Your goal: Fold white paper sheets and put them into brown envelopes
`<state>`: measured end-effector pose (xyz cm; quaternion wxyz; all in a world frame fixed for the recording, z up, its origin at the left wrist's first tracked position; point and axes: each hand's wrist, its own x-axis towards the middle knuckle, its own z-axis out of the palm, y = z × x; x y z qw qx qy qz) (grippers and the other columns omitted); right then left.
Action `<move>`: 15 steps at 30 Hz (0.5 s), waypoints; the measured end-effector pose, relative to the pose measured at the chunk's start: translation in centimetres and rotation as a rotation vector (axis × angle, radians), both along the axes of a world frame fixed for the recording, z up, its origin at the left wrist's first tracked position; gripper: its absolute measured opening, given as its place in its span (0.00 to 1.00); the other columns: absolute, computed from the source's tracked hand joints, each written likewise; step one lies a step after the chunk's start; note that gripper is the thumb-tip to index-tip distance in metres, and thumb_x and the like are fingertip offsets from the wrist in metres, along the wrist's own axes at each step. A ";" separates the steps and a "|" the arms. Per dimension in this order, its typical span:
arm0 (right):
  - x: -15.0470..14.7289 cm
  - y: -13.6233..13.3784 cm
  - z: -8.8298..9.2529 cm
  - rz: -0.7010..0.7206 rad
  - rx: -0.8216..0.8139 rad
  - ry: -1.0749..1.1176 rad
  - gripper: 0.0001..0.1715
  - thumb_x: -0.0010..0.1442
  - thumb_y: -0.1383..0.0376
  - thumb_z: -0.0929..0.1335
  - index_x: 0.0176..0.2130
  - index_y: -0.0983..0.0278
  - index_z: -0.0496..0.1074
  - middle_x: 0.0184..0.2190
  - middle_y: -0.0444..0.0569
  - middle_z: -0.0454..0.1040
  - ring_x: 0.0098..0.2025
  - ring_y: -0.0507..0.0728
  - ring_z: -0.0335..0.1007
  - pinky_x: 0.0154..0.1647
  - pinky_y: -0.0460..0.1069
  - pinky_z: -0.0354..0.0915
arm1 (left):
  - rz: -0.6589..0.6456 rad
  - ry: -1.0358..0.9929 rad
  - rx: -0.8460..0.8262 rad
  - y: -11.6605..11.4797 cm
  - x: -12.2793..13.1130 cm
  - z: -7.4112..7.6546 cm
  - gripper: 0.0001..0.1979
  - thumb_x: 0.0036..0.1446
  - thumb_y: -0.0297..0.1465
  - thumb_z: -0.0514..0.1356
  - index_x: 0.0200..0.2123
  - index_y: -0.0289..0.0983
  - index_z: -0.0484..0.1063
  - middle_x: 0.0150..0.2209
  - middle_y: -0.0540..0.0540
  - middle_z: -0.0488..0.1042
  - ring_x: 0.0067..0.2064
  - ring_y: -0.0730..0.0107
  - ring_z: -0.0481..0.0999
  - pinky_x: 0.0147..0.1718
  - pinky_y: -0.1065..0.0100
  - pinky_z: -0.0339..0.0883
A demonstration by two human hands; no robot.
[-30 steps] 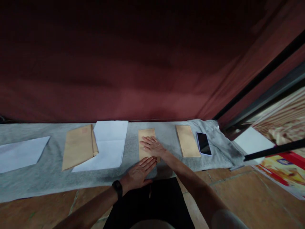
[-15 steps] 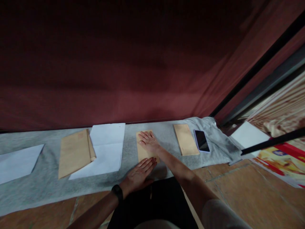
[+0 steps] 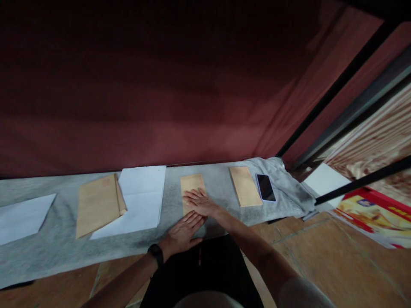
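Note:
A tan paper envelope (image 3: 192, 181) lies flat on the grey cloth in front of me. My right hand (image 3: 198, 202) rests palm down across its middle, fingers stretched out. Against the near end of the envelope lies my left hand (image 3: 184, 233), also flat, its fingertips close beside or just under my right hand. The lower part of the envelope is hidden by both hands. A dark band (image 3: 156, 255) circles my left wrist.
Left of the hands lie white sheets (image 3: 144, 201), larger tan envelopes (image 3: 96, 205) and another white sheet (image 3: 24, 217). To the right are a tan envelope stack (image 3: 246, 188) and a phone (image 3: 266, 187) on the grey cloth (image 3: 221, 184). Beyond stand black bars (image 3: 340, 85) and a printed box (image 3: 374, 214).
My right hand has slid down the envelope toward me, baring its far end. My left hand stays at the near end. The view has shifted slightly.

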<state>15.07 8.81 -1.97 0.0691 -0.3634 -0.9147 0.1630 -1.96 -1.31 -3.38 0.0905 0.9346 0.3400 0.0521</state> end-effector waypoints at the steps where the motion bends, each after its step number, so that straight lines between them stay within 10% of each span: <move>1: 0.2 -0.4 -0.2 -0.001 0.006 0.004 0.25 0.77 0.58 0.56 0.69 0.52 0.61 0.72 0.41 0.56 0.74 0.55 0.47 0.76 0.60 0.42 | 0.003 -0.002 -0.003 0.0 0.0 0.1 0.37 0.65 0.49 0.55 0.71 0.38 0.55 0.69 0.39 0.64 0.70 0.55 0.62 0.70 0.54 0.49; 15: 2.6 -7.0 -0.9 -0.074 0.105 0.100 0.24 0.76 0.61 0.59 0.66 0.59 0.65 0.70 0.47 0.62 0.72 0.54 0.55 0.73 0.56 0.52 | 0.036 -0.015 0.053 -0.8 0.3 0.1 0.28 0.62 0.44 0.60 0.60 0.34 0.70 0.61 0.35 0.74 0.66 0.51 0.68 0.67 0.52 0.59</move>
